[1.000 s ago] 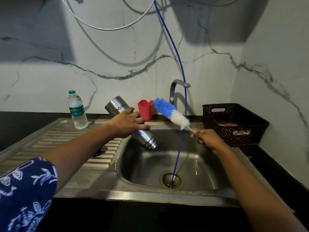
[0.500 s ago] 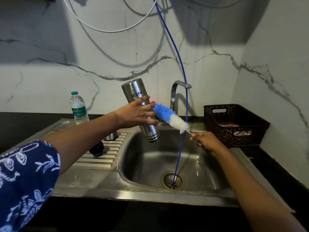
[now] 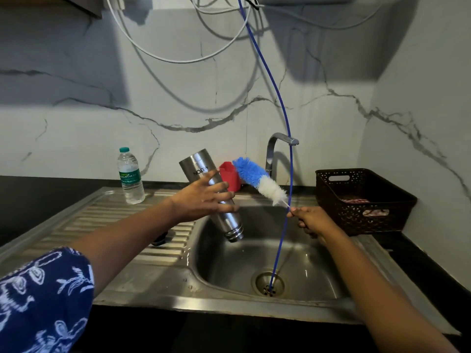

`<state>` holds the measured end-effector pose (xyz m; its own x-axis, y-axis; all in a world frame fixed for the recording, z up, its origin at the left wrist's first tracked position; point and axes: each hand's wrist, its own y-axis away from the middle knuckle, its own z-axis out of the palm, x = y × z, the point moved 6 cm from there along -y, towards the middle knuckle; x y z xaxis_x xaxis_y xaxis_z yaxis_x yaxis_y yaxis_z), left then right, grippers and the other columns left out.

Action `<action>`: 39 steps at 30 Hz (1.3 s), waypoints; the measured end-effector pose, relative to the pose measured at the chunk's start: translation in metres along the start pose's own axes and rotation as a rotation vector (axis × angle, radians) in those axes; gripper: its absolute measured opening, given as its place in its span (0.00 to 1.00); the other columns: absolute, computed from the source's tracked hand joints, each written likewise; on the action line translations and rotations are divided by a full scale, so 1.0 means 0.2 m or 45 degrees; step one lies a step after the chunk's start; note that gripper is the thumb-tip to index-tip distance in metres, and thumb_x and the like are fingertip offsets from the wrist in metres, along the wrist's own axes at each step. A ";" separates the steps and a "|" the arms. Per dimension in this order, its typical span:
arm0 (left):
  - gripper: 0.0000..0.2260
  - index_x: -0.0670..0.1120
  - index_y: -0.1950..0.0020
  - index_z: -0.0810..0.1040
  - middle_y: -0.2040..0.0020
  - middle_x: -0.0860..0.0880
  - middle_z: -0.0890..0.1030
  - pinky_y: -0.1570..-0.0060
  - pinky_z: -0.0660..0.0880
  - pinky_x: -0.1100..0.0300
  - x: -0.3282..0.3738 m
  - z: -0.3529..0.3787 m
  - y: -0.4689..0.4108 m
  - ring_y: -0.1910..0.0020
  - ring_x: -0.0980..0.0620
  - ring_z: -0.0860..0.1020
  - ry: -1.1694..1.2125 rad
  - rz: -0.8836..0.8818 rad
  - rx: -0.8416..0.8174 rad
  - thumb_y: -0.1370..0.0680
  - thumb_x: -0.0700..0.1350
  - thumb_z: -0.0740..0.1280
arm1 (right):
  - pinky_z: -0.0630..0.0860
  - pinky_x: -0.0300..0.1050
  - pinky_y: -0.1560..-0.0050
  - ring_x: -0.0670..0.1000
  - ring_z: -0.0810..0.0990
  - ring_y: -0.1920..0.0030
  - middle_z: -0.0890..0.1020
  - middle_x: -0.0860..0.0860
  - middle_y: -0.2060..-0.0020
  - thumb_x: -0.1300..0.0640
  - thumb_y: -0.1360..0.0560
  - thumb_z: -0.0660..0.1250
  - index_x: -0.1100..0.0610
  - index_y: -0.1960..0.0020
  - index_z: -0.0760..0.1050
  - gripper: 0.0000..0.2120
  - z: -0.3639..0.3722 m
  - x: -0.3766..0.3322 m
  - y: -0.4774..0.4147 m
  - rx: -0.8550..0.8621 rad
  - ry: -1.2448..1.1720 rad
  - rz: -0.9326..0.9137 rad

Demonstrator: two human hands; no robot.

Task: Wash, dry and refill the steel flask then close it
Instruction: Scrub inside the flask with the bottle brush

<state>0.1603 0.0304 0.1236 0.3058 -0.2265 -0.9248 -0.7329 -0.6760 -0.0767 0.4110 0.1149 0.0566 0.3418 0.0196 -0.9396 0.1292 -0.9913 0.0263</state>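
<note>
A dark perforated basket (image 3: 351, 220) sits on the counter (image 3: 418, 253) at right. A red cup (image 3: 230, 179) stands by the marbled wall (image 3: 178, 110); a blue hose (image 3: 286, 118) hangs down.

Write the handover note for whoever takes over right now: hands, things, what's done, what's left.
Left hand holds the flask tilted, mouth down over the sink.
Right hand pinches the brush by its thin handle; the bristles are outside the flask, beside it.
Water bottle stands capped on the draining board. A dark piece, perhaps the flask's cap, lies there, half hidden.
Done: flask open and upended. How far washing got is not shown.
Left: rinse if needed, dry, refill, close.
</note>
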 end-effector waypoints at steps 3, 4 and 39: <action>0.26 0.54 0.36 0.76 0.44 0.48 0.80 0.33 0.54 0.37 -0.10 -0.03 0.08 0.43 0.44 0.78 -0.018 -0.016 -0.018 0.33 0.39 0.63 | 0.54 0.30 0.83 0.40 0.59 0.85 0.66 0.50 0.74 0.52 0.21 0.61 0.56 0.57 0.78 0.12 0.08 -0.09 0.02 0.006 -0.111 -0.012; 0.25 0.54 0.37 0.77 0.44 0.48 0.80 0.34 0.55 0.37 -0.16 -0.04 0.12 0.43 0.44 0.78 -0.009 -0.044 -0.024 0.33 0.39 0.64 | 0.54 0.30 0.84 0.40 0.58 0.86 0.65 0.50 0.74 0.52 0.21 0.61 0.56 0.58 0.78 0.12 0.12 -0.13 0.03 0.006 -0.161 -0.018; 0.29 0.58 0.29 0.62 0.34 0.49 0.71 0.36 0.60 0.43 -0.29 0.53 0.87 0.34 0.43 0.69 -0.116 0.279 -0.958 0.27 0.52 0.70 | 0.57 0.30 0.82 0.45 0.63 0.75 0.67 0.51 0.74 0.55 0.21 0.62 0.62 0.49 0.80 0.12 0.58 -0.17 0.04 0.040 -0.117 -0.163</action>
<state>-0.0489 -0.0002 0.1246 0.1273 -0.3732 -0.9190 -0.1529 -0.9228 0.3536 0.2920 0.0914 0.0500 0.2376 0.1359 -0.9618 0.1370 -0.9850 -0.1053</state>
